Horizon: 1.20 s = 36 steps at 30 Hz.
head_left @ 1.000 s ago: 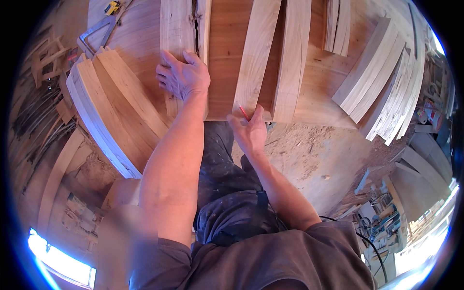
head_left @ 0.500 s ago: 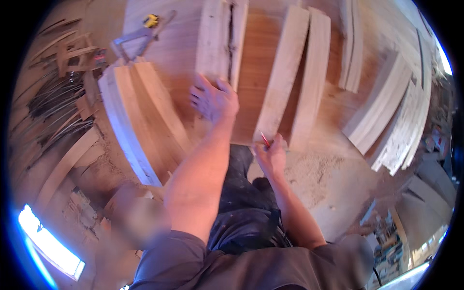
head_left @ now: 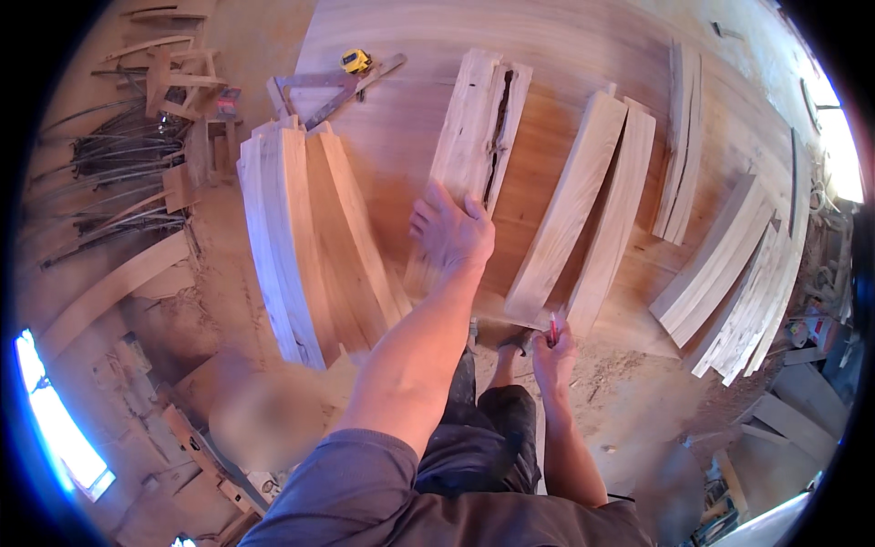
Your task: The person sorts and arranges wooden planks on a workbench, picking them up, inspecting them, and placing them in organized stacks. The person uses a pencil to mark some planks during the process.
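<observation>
Wooden split plank (head_left: 474, 137) at upper centre lies under the flat, open left hand (head_left: 451, 228); right hand (head_left: 553, 351) pinches a red pencil (head_left: 552, 328), so marking seems next

A pale, rough-sawn plank (head_left: 474, 137) with a long dark split down its middle lay on the broad wooden worktop (head_left: 565, 46), running lengthwise away from the person, its far end broad and its near end narrower. The left hand (head_left: 451, 232) lay flat, palm down, on its near end, fingers spread. A thin red pencil (head_left: 552, 330) stood nearly upright, pinched in the fingers of the right hand (head_left: 554, 356), just beside the near end of another pale plank (head_left: 570, 205) at the worktop's near edge.
</observation>
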Each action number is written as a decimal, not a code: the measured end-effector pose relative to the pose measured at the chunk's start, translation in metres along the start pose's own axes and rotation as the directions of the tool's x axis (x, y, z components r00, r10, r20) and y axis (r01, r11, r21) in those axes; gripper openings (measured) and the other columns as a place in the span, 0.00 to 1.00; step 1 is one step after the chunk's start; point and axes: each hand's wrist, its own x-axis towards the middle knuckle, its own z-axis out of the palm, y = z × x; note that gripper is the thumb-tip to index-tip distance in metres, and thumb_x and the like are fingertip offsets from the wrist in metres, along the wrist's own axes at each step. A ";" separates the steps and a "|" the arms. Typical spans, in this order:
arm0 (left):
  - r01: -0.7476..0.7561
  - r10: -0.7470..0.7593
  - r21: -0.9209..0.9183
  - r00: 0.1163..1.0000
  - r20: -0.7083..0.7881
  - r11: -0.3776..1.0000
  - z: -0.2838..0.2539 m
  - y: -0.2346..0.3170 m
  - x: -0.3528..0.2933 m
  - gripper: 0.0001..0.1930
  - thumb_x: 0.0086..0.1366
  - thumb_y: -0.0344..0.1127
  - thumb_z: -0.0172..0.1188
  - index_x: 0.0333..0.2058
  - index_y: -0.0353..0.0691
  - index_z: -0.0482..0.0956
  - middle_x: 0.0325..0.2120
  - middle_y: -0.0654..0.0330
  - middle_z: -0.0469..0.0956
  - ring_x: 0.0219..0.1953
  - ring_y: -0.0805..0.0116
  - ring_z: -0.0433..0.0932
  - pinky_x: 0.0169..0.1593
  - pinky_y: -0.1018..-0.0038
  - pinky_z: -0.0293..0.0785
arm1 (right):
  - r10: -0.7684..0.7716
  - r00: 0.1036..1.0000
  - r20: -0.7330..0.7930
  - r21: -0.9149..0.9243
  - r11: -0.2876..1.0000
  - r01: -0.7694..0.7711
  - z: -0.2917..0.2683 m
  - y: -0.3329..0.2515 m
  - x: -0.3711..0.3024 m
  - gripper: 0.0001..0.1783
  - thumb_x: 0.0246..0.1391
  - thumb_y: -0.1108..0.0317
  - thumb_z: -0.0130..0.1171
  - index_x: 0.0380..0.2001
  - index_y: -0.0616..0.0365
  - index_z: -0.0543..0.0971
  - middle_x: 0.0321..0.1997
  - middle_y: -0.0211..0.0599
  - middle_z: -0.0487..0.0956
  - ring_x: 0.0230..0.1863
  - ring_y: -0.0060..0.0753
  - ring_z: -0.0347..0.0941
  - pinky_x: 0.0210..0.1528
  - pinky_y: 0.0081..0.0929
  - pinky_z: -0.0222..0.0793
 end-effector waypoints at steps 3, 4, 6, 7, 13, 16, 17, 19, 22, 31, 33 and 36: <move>-0.003 0.002 0.005 0.998 0.060 1.000 -0.005 0.010 0.002 0.35 0.68 0.54 0.57 0.67 0.39 0.65 0.55 0.39 0.69 0.56 0.40 0.69 0.59 0.46 0.64 | 0.036 0.998 -0.050 0.059 0.998 -0.033 -0.004 0.012 -0.008 0.24 0.57 0.71 0.65 0.58 0.60 0.79 0.30 0.38 0.82 0.32 0.33 0.78 0.40 0.34 0.76; -0.021 0.022 -0.005 0.995 0.094 1.000 -0.005 0.020 -0.003 0.36 0.69 0.55 0.56 0.68 0.39 0.65 0.57 0.38 0.69 0.58 0.39 0.69 0.60 0.45 0.64 | 0.051 0.995 -0.089 0.092 0.995 -0.042 -0.010 0.022 -0.010 0.23 0.57 0.72 0.65 0.57 0.60 0.80 0.31 0.38 0.82 0.31 0.33 0.78 0.40 0.34 0.76; 0.083 -0.083 0.013 0.997 -0.002 0.996 0.016 0.024 -0.009 0.36 0.70 0.57 0.54 0.69 0.41 0.64 0.62 0.38 0.67 0.65 0.35 0.65 0.67 0.43 0.61 | 0.024 0.998 -0.056 -0.010 1.000 -0.025 -0.001 0.024 -0.020 0.22 0.58 0.70 0.63 0.57 0.59 0.80 0.39 0.43 0.85 0.38 0.39 0.82 0.44 0.37 0.78; 0.088 -0.071 -0.069 0.973 0.221 0.994 -0.002 0.021 -0.007 0.37 0.71 0.59 0.52 0.70 0.42 0.63 0.66 0.38 0.65 0.70 0.34 0.60 0.72 0.42 0.55 | 0.021 0.996 -0.089 -0.016 1.000 -0.022 -0.001 0.033 -0.028 0.22 0.58 0.69 0.63 0.57 0.58 0.79 0.43 0.46 0.86 0.42 0.43 0.84 0.47 0.40 0.78; 0.009 -0.010 0.011 0.995 0.103 1.000 0.011 0.002 -0.005 0.47 0.67 0.71 0.52 0.73 0.41 0.59 0.64 0.35 0.63 0.65 0.36 0.64 0.68 0.42 0.57 | 0.090 0.985 -0.149 -0.116 0.987 -0.108 -0.013 0.063 -0.094 0.20 0.60 0.63 0.62 0.55 0.52 0.82 0.36 0.51 0.86 0.38 0.48 0.85 0.42 0.41 0.78; -0.004 0.007 -0.021 0.986 0.169 1.000 -0.003 0.005 -0.008 0.54 0.64 0.77 0.53 0.75 0.41 0.57 0.67 0.32 0.59 0.67 0.35 0.62 0.70 0.42 0.55 | 0.207 0.969 -0.133 0.029 0.978 -0.205 -0.029 0.091 -0.131 0.23 0.56 0.64 0.60 0.56 0.51 0.81 0.41 0.56 0.85 0.46 0.62 0.82 0.50 0.51 0.76; -0.024 0.027 -0.022 0.987 0.159 0.999 -0.001 0.001 -0.007 0.54 0.63 0.77 0.54 0.75 0.41 0.56 0.67 0.31 0.58 0.67 0.35 0.62 0.70 0.42 0.55 | 0.231 0.955 -0.188 0.019 0.973 -0.232 -0.029 0.103 -0.146 0.23 0.55 0.64 0.61 0.56 0.52 0.81 0.39 0.54 0.85 0.43 0.56 0.82 0.48 0.47 0.77; -0.058 0.060 -0.018 0.989 0.133 0.998 -0.001 0.001 -0.007 0.56 0.62 0.78 0.55 0.76 0.41 0.55 0.67 0.31 0.58 0.68 0.35 0.61 0.70 0.42 0.55 | 0.274 0.918 -0.288 0.004 0.958 -0.285 -0.033 0.131 -0.169 0.23 0.54 0.66 0.62 0.55 0.53 0.82 0.35 0.50 0.86 0.36 0.45 0.83 0.42 0.40 0.78; -0.093 0.095 -0.023 0.984 0.147 0.995 0.008 -0.008 -0.006 0.58 0.60 0.78 0.58 0.76 0.42 0.55 0.68 0.31 0.57 0.68 0.36 0.61 0.69 0.43 0.56 | 0.378 0.853 -0.360 0.026 0.918 -0.395 -0.042 0.183 -0.199 0.25 0.51 0.68 0.61 0.55 0.52 0.83 0.35 0.51 0.85 0.37 0.47 0.83 0.43 0.40 0.77; -0.176 0.176 -0.022 0.954 0.244 0.984 -0.001 -0.004 -0.014 0.61 0.58 0.57 0.71 0.78 0.42 0.42 0.71 0.32 0.55 0.71 0.37 0.60 0.72 0.51 0.57 | 0.495 0.844 -0.207 0.048 0.867 -0.497 -0.064 0.239 -0.217 0.26 0.51 0.64 0.59 0.56 0.56 0.81 0.44 0.59 0.85 0.50 0.63 0.81 0.54 0.52 0.76; -0.175 0.237 -0.304 0.955 0.179 0.936 0.031 -0.026 0.021 0.63 0.53 0.42 0.76 0.78 0.38 0.40 0.73 0.36 0.55 0.72 0.43 0.61 0.75 0.58 0.56 | 0.428 0.878 -0.214 0.076 0.903 -0.422 -0.062 0.255 -0.203 0.26 0.52 0.64 0.59 0.55 0.56 0.81 0.44 0.58 0.85 0.50 0.62 0.81 0.54 0.51 0.76; -0.086 0.238 -0.465 0.931 0.277 0.881 0.003 -0.008 -0.010 0.64 0.52 0.39 0.78 0.78 0.39 0.39 0.74 0.36 0.52 0.74 0.42 0.58 0.77 0.56 0.52 | 0.427 0.866 -0.261 0.148 0.904 -0.401 -0.078 0.292 -0.205 0.25 0.53 0.63 0.60 0.55 0.57 0.82 0.44 0.57 0.85 0.48 0.59 0.82 0.52 0.48 0.76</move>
